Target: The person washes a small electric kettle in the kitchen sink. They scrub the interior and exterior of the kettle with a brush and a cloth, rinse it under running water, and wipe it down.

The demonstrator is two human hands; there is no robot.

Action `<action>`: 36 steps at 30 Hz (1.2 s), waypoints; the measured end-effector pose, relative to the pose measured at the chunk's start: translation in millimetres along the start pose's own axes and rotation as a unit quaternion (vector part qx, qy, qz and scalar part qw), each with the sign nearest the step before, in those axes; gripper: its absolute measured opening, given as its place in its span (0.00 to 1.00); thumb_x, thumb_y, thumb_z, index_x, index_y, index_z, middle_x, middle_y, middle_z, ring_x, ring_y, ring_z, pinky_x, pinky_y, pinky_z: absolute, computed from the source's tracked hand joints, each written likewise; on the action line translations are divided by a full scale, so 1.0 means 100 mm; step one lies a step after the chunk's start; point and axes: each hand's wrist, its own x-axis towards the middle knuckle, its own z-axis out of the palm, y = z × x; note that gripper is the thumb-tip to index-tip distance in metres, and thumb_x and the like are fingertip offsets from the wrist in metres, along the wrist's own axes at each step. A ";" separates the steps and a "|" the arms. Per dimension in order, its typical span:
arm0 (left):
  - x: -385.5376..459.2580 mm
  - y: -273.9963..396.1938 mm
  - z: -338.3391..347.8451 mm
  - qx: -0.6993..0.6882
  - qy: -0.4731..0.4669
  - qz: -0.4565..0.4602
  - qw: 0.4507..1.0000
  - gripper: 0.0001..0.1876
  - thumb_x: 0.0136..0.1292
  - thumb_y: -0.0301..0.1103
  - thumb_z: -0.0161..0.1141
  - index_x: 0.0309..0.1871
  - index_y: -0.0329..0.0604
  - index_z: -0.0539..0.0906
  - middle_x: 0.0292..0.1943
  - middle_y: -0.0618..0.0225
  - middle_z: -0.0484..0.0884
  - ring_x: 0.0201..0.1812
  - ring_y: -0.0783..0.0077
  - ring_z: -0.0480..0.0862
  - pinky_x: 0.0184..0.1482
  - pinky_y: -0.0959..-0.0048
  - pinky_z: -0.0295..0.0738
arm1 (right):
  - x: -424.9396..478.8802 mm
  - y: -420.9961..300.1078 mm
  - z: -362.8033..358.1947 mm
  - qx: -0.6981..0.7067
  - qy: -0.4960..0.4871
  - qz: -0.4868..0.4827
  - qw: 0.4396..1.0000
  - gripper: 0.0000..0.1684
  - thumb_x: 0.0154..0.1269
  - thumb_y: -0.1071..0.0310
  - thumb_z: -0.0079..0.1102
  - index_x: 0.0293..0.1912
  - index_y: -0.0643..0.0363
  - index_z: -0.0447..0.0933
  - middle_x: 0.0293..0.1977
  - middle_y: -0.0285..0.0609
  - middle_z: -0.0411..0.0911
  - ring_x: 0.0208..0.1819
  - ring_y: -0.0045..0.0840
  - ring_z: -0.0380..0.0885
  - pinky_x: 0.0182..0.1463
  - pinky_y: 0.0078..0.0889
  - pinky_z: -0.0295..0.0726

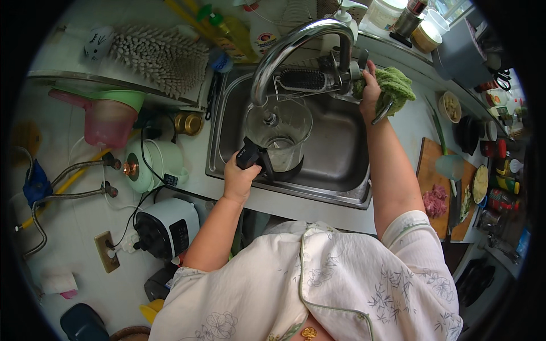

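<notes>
My left hand [239, 179] grips the black handle [256, 160] of a clear pitcher [294, 123], which is in the left part of the steel sink [337, 157]. The pitcher's mouth is below the spout of the chrome faucet [294, 36]. Whether water runs is hard to tell. My right hand [370, 91] is up at the faucet's base, its fingertips by the metal lever [363, 59]. A green cloth [396, 89] bunches around this hand and partly hides it. A curved metal tube [382, 113] crosses near my wrist.
A wire rack with a black-bristled brush [303, 79] spans the sink's back. To the right, a cutting board [424, 170] bears raw meat [435, 201], a knife [454, 209] and chopped greens. A pale green kettle [155, 166] and a white-and-black appliance [170, 228] stand left.
</notes>
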 end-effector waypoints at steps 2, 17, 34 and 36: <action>-0.03 -0.02 0.02 -0.009 0.000 -0.007 1.000 0.09 0.42 0.21 0.59 0.30 0.39 0.75 0.26 0.75 0.73 0.28 0.81 0.72 0.33 0.80 0.67 | 0.04 0.03 -0.04 -0.003 -0.011 0.016 1.000 0.25 0.64 0.69 0.41 0.61 0.59 0.63 0.52 0.41 0.70 0.53 0.24 0.68 0.58 0.25 0.63; -0.22 0.01 0.03 -0.033 0.014 -0.010 0.999 0.09 0.43 0.19 0.59 0.31 0.37 0.75 0.25 0.74 0.73 0.27 0.81 0.71 0.32 0.79 0.67 | 0.20 -0.18 0.18 -0.425 -0.006 -0.260 0.867 0.32 0.54 0.83 0.37 0.60 0.54 0.64 0.63 0.47 0.58 0.63 0.37 0.60 0.65 0.28 0.58; -0.20 0.05 0.01 -0.030 -0.008 -0.017 0.999 0.09 0.43 0.20 0.58 0.30 0.38 0.74 0.24 0.75 0.72 0.26 0.81 0.70 0.32 0.80 0.67 | 0.09 -0.43 0.26 -0.717 0.052 -0.122 0.684 0.19 0.54 0.75 0.50 0.47 0.57 0.61 0.57 0.52 0.57 0.44 0.49 0.75 0.42 0.45 0.78; -0.21 0.07 0.02 -0.042 -0.005 -0.021 0.999 0.09 0.43 0.20 0.59 0.30 0.38 0.74 0.23 0.75 0.72 0.26 0.81 0.70 0.32 0.80 0.67 | 0.02 -0.34 0.22 -0.729 0.040 -0.136 0.670 0.17 0.54 0.75 0.49 0.45 0.58 0.62 0.58 0.51 0.57 0.44 0.49 0.75 0.43 0.46 0.78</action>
